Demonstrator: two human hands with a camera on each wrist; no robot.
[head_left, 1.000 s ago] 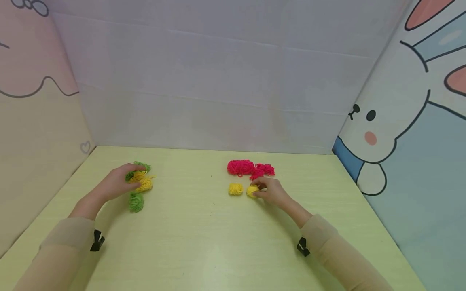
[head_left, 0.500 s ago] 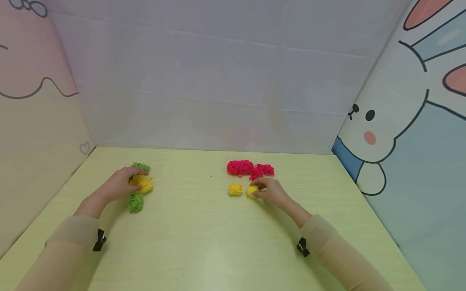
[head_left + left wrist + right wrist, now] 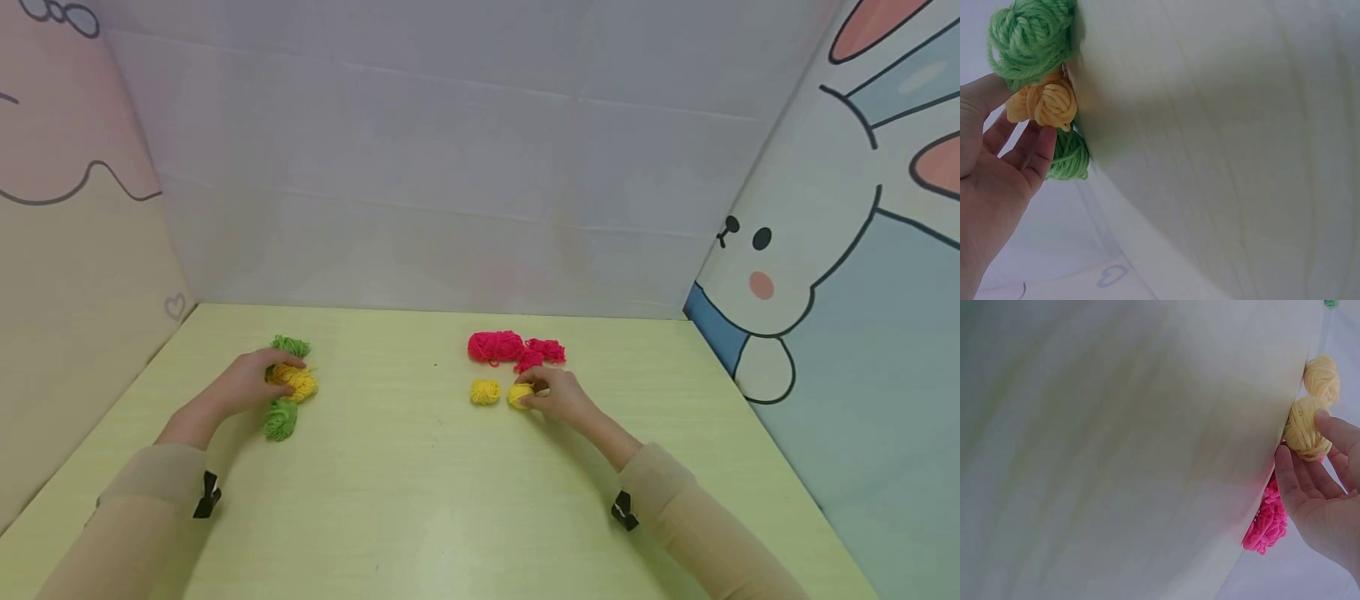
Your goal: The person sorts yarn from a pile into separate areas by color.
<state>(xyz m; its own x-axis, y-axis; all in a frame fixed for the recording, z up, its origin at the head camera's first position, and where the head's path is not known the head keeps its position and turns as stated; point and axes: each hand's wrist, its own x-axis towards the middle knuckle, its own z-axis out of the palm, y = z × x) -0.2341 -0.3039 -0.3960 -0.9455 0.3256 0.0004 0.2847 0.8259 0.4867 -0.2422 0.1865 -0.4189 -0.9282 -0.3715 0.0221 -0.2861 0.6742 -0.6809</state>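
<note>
On the left of the table, my left hand (image 3: 242, 385) holds a yellow yarn ball (image 3: 302, 383) between thumb and fingers. One green yarn ball (image 3: 291, 345) lies just beyond it and another green yarn ball (image 3: 281, 421) on the near side; in the left wrist view the near green ball (image 3: 1030, 39) touches the yellow one (image 3: 1054, 103). To the right, my right hand (image 3: 561, 396) pinches a second yellow yarn ball (image 3: 518, 396), which sits on the table. Beside that ball lies another yellow yarn ball (image 3: 485, 392), a small gap away in the head view.
Behind the right-hand yellow balls lie a pink-red yarn ball (image 3: 496, 347) and looser pink-red yarn (image 3: 547, 350). The pale table (image 3: 420, 500) meets a white back wall (image 3: 450, 208). Printed side panels stand left and right, the right one with a rabbit drawing (image 3: 787, 250).
My left hand has shifted slightly towards me and right with the yellow yarn ball, which now sits lower between the two green ones. The right hand has stayed in place.
</note>
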